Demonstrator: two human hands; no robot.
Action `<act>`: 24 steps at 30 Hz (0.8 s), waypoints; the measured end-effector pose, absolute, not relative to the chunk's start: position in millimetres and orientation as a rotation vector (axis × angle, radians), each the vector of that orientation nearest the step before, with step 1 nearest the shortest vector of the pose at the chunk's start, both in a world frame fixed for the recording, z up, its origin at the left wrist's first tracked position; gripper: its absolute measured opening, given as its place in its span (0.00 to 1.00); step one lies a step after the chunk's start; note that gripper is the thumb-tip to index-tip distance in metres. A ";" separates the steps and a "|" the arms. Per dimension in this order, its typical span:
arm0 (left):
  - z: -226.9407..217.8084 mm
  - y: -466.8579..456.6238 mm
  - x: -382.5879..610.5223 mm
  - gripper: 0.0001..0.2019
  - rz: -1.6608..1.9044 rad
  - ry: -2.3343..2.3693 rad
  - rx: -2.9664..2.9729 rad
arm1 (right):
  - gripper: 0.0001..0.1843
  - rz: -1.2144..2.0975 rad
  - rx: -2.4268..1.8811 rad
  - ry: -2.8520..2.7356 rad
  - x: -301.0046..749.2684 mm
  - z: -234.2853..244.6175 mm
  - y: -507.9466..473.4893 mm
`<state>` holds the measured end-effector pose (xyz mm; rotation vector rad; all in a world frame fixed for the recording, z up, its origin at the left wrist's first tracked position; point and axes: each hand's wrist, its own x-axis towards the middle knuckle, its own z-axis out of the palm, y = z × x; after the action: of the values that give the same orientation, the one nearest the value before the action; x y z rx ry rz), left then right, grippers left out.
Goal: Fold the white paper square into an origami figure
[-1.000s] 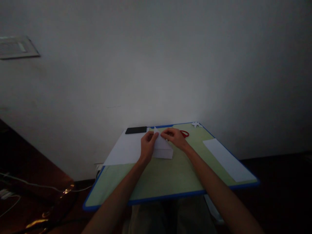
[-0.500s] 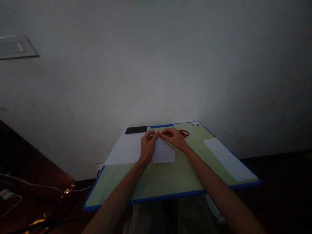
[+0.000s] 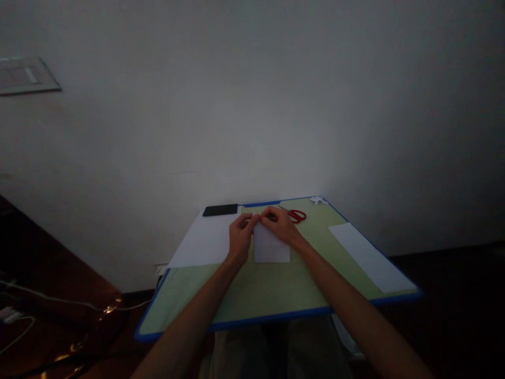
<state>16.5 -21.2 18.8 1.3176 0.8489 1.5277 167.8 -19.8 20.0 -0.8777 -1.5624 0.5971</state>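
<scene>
Over the middle of the table, a small white sheet of paper (image 3: 272,250) is pinched along its far edge by both hands. My left hand (image 3: 240,237) is closed on its far left part, thumb and forefinger together. Close beside it, my right hand (image 3: 279,223) pinches the same far edge, the fingertips of both hands almost touching. The paper's near part hangs or lies toward me; its far edge is mostly hidden by my fingers. Just beyond my right hand lie red-handled scissors (image 3: 297,216), their blades partly covered by the hand.
The light green table (image 3: 252,295) has a blue edge and stands against a grey wall. A large white sheet (image 3: 201,245) lies at left with a black phone-like slab (image 3: 220,210) at its far end. Another white sheet (image 3: 371,258) lies right; small white paper cut-outs (image 3: 317,200) sit in the far right corner.
The small paper has shifted slightly to the right, and a crease line across it shows less clearly. Both hands keep their pinch on it, the left moved a touch rightward.
</scene>
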 end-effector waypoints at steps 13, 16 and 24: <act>21.0 -21.4 12.3 0.13 1.589 0.863 1.455 | 0.14 0.596 -0.862 -1.611 166.1 20.8 -21.2; 20.4 -20.5 11.7 0.13 1.593 0.876 1.516 | 0.16 0.606 -0.870 -1.619 166.0 19.1 -19.9; 24.8 -16.3 6.0 0.13 1.717 1.015 1.597 | 0.15 0.704 -0.892 -1.702 168.6 17.0 -20.1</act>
<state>6.0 -16.3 24.8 1.5968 1.0148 1.7170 168.6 -20.1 17.0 -0.8917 -1.7016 0.7045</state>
